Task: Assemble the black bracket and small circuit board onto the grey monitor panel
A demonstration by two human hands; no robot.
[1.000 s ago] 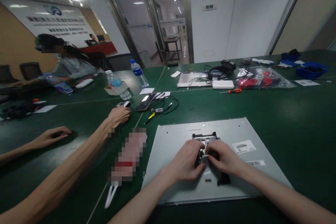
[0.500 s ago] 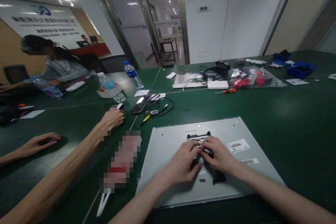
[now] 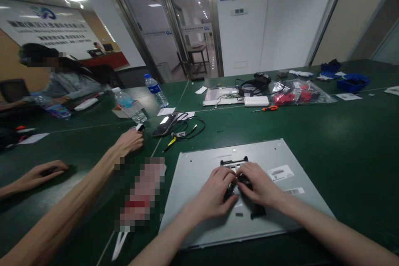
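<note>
A flat silver-grey panel (image 3: 199, 199), like the back of a display, lies on the green table in front of me. At its middle is a black bracket-like frame (image 3: 257, 212), partly covered by my fingers. My left hand (image 3: 216, 191) rests there with curled fingers closed around a dark part of the frame. Close beside it, my right hand (image 3: 255, 181) grips another black part, its fingertips almost meeting those of the left. What lies under the fingers is largely hidden. White labels (image 3: 281, 173) are stuck on the panel's right side.
Another person's arms (image 3: 84, 195) reach in from the left, one hand near a water bottle (image 3: 132, 108). A phone (image 3: 165, 125) and cables (image 3: 199, 126) lie beyond the panel. An orange screwdriver (image 3: 269, 109), a plastic bag (image 3: 299, 92) and a blue box (image 3: 353, 83) are farther back.
The whole view has shifted slightly. My hands stay over the black frame, with only small finger movement. The panel remains in place.
</note>
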